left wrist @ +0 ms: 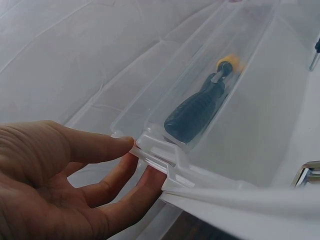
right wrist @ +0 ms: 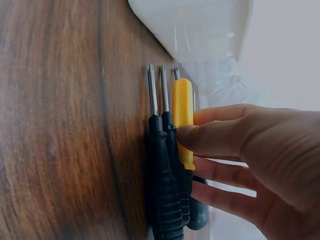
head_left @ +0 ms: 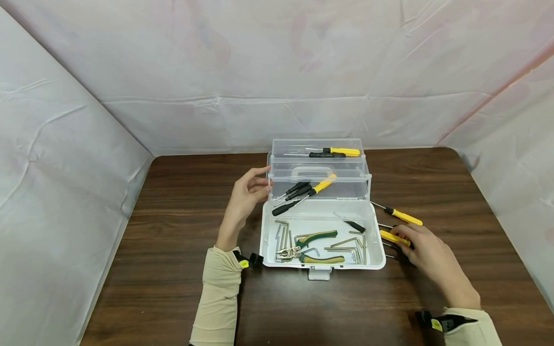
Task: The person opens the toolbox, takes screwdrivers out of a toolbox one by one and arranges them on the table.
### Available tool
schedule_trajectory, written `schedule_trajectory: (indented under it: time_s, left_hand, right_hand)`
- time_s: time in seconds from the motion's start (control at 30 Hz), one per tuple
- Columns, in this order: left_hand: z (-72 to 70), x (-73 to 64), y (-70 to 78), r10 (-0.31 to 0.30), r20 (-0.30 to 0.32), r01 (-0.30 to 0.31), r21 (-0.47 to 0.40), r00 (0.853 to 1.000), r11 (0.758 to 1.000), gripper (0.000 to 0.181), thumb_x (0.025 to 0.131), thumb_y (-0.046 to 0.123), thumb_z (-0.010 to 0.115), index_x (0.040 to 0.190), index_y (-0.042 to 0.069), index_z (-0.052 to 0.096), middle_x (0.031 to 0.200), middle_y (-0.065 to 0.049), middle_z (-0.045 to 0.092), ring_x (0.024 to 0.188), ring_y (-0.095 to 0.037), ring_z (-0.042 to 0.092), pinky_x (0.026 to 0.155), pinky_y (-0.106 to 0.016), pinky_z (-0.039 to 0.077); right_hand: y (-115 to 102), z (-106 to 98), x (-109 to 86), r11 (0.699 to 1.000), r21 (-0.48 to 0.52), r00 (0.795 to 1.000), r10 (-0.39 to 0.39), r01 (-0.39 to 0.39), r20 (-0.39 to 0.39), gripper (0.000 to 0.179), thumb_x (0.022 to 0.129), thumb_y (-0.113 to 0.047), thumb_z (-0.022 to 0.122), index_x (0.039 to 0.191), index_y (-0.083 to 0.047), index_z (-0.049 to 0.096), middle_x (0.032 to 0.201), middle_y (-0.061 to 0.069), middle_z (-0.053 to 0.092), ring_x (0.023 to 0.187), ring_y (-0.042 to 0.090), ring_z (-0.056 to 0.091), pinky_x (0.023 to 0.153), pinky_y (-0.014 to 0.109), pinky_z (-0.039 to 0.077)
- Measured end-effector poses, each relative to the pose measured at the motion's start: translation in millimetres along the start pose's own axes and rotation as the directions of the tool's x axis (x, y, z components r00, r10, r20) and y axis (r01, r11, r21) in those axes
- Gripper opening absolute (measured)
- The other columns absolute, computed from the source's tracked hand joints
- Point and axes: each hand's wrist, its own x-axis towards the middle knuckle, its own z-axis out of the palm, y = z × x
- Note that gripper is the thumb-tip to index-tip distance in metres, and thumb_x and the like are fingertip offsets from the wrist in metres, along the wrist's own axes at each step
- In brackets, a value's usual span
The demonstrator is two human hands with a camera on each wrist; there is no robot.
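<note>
At the left edge of the clear plastic tray (head_left: 320, 169) of a white toolbox (head_left: 320, 207), my left hand (head_left: 247, 194) pinches the plastic between thumb and fingers (left wrist: 112, 182). Right of the box, my right hand (head_left: 426, 257) pinches a yellow-handled screwdriver (right wrist: 183, 107). Its yellow end points toward the box; the fingers hide its other end. Black-handled screwdrivers (right wrist: 165, 185) lie alongside on the table. Another yellow-handled screwdriver (head_left: 406, 216) lies beyond the hand. Pliers (head_left: 320, 238) with green-and-yellow handles and several hex keys (head_left: 346, 249) lie inside the box.
The box stands open on a dark wooden table (head_left: 182, 230), its latch (head_left: 319, 274) facing me. More screwdrivers (head_left: 342, 152) lie in the raised clear compartments, and others (head_left: 298, 191) farther down. White sheeting (head_left: 268, 72) rises behind the table and at both sides.
</note>
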Motion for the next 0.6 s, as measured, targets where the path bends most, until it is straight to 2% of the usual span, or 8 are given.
schedule_trajectory:
  time_s: [0.2, 0.27, 0.43, 0.53, 0.6]
  left_hand:
    - [-0.2, 0.3, -0.4, 0.003, -0.001, -0.003, 0.001, 1.000, 1.000, 0.053, 0.099, -0.001, 0.067, 0.147, 0.018, 0.060, 0.126, -0.033, 0.065, 0.097, -0.016, 0.073, 0.089, -0.046, 0.063]
    - [-0.3, 0.1, -0.1, 0.003, 0.000, -0.003, -0.002, 1.000, 1.000, 0.053, 0.099, -0.001, 0.067, 0.147, 0.018, 0.060, 0.125, -0.033, 0.066, 0.100, -0.022, 0.073, 0.089, -0.045, 0.063]
    - [0.1, -0.3, -0.1, 0.003, 0.002, -0.003, -0.012, 1.000, 1.000, 0.053, 0.099, -0.002, 0.067, 0.147, 0.018, 0.060, 0.125, -0.033, 0.066, 0.114, -0.049, 0.066, 0.088, -0.043, 0.063]
    - [0.1, -0.6, 0.4, 0.001, 0.002, -0.001, -0.011, 1.000, 1.000, 0.053, 0.099, -0.002, 0.067, 0.147, 0.018, 0.060, 0.125, -0.032, 0.066, 0.115, -0.050, 0.066, 0.088, -0.043, 0.063]
    - [0.1, -0.6, 0.5, 0.000, 0.001, 0.000, -0.004, 1.000, 1.000, 0.053, 0.099, -0.001, 0.067, 0.148, 0.017, 0.059, 0.124, -0.031, 0.067, 0.112, -0.046, 0.068, 0.089, -0.043, 0.063]
  right_hand:
    - [-1.0, 1.3, -1.8, 1.000, -0.024, 1.000, 0.015, -0.015, -0.011, 0.031, 0.082, 0.000, 0.084, 0.108, -0.015, 0.074, 0.110, 0.013, 0.074, 0.089, 0.039, 0.072, 0.059, 0.059, 0.052]
    - [-1.7, 1.9, -2.5, 0.999, -0.032, 1.000, 0.010, -0.011, -0.024, 0.031, 0.082, 0.000, 0.084, 0.107, -0.015, 0.074, 0.109, 0.013, 0.074, 0.088, 0.039, 0.072, 0.057, 0.059, 0.052]
    - [-2.7, 4.4, -3.0, 0.998, -0.060, 0.997, -0.012, 0.008, -0.079, 0.029, 0.082, -0.002, 0.083, 0.107, -0.014, 0.074, 0.103, 0.010, 0.073, 0.081, 0.037, 0.072, 0.054, 0.058, 0.050]
    - [-3.7, 6.0, -3.4, 0.997, -0.074, 0.995, -0.019, 0.011, -0.102, 0.027, 0.084, -0.002, 0.082, 0.107, -0.014, 0.074, 0.099, 0.009, 0.073, 0.077, 0.037, 0.071, 0.052, 0.057, 0.049]
    - [-4.6, 6.8, -3.8, 0.997, -0.079, 0.994, -0.019, 0.011, -0.112, 0.027, 0.084, -0.002, 0.082, 0.107, -0.014, 0.074, 0.096, 0.008, 0.072, 0.075, 0.036, 0.070, 0.050, 0.056, 0.048]
